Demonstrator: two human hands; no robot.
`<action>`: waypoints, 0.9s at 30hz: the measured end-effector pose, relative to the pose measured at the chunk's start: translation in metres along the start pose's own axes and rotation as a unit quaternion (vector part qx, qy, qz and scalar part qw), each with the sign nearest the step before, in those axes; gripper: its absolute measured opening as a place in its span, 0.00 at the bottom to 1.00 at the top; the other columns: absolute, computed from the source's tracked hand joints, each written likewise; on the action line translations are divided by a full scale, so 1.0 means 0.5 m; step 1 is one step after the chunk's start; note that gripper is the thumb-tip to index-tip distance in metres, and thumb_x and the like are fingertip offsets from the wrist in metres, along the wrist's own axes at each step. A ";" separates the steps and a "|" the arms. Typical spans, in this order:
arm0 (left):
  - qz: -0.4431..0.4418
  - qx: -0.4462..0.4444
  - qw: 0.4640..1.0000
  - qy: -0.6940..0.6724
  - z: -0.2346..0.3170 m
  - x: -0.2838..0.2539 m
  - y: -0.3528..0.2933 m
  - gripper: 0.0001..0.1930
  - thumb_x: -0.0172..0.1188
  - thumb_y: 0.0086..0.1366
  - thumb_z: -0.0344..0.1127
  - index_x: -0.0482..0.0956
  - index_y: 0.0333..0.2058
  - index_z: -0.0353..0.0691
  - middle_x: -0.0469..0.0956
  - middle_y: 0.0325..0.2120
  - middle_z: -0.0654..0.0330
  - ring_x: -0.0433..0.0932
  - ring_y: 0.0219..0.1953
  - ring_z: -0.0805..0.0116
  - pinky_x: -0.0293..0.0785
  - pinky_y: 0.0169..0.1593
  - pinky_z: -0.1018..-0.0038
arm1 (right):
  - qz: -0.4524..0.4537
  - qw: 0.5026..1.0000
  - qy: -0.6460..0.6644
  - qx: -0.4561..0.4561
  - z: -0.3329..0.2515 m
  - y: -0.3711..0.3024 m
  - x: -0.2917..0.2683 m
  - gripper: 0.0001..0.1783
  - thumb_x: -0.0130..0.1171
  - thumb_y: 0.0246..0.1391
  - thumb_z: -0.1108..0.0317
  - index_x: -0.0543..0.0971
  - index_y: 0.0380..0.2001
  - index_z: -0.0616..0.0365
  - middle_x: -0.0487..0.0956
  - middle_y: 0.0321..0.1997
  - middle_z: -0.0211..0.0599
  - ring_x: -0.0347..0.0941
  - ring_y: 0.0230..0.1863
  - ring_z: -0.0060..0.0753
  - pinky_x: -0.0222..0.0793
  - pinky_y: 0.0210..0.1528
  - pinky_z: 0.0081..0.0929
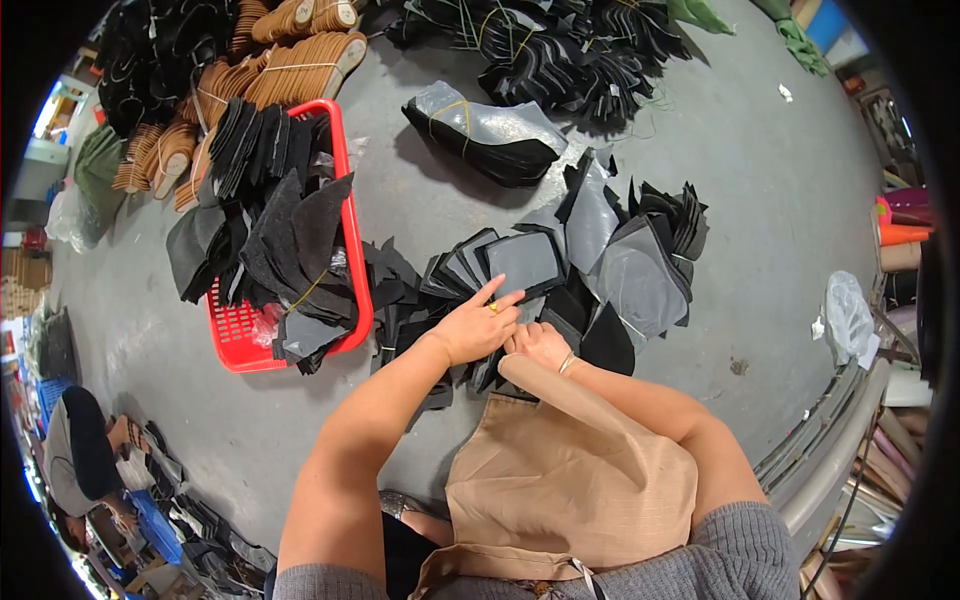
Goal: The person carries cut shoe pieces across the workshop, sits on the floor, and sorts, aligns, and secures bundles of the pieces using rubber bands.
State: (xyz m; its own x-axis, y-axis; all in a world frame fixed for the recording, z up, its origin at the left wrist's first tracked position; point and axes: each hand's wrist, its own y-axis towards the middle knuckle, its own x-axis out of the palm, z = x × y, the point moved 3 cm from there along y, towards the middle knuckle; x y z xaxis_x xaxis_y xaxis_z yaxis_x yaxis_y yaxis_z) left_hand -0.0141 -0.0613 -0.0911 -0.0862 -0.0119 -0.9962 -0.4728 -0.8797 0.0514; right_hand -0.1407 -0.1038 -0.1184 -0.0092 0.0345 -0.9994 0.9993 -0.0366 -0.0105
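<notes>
My left hand [478, 328], with a ring on one finger, reaches over a fanned pile of dark cut pieces. Its fingers are stretched out and apart, near a grey-faced piece with a dark edge [523, 262]. Close beside it, my right hand [541, 346], a bracelet at the wrist, is closed with its fingers curled in. What those fingers hold, if anything, is hidden. Around the hands lie loose black pieces [608, 340] and a bundle of grey-faced pieces [645, 285]. A tan apron [570, 480] hangs just below my right hand.
At left stands a red plastic basket [357, 262] heaped with dark pieces. Beyond lie a tied black bundle [490, 155], a large black heap [570, 60] and stacked tan sole-shaped pieces [305, 75]. Another person [85, 440] sits at far left. Long pipes [835, 455] run along the right.
</notes>
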 end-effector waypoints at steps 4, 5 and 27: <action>0.041 -0.104 0.994 -0.008 -0.006 0.012 0.010 0.08 0.48 0.56 0.37 0.74 0.29 0.42 0.71 0.32 0.61 0.69 0.51 0.68 0.50 0.58 0.44 | 0.032 0.998 0.029 0.051 -0.003 0.009 -0.015 0.07 0.53 0.35 0.66 0.71 0.22 0.54 0.68 0.20 0.31 0.68 0.22 0.33 0.62 0.22 0.29; 0.060 -0.166 0.984 -0.004 -0.008 0.015 0.009 0.08 0.49 0.55 0.38 0.74 0.29 0.42 0.72 0.32 0.61 0.70 0.49 0.68 0.52 0.57 0.44 | 0.053 0.992 0.081 0.086 -0.001 0.006 -0.018 0.06 0.52 0.39 0.66 0.71 0.21 0.56 0.69 0.19 0.36 0.69 0.21 0.37 0.64 0.22 0.32; 0.090 -0.065 0.993 0.028 0.054 -0.038 -0.058 0.11 0.53 0.52 0.37 0.76 0.34 0.41 0.65 0.54 0.64 0.61 0.58 0.69 0.47 0.63 0.58 | 0.109 0.972 0.172 0.117 -0.043 -0.048 0.007 0.08 0.53 0.41 0.65 0.71 0.27 0.55 0.68 0.27 0.36 0.69 0.31 0.39 0.65 0.33 0.33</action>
State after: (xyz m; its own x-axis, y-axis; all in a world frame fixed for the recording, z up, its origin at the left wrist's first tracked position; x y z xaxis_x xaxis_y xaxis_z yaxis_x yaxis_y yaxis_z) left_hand -0.0225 -0.0229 -0.0718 -0.1083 -0.1972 -0.9744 -0.3366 -0.9150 0.2226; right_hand -0.1638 -0.0816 -0.1210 0.2554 0.3313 -0.9083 0.9399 -0.3054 0.1528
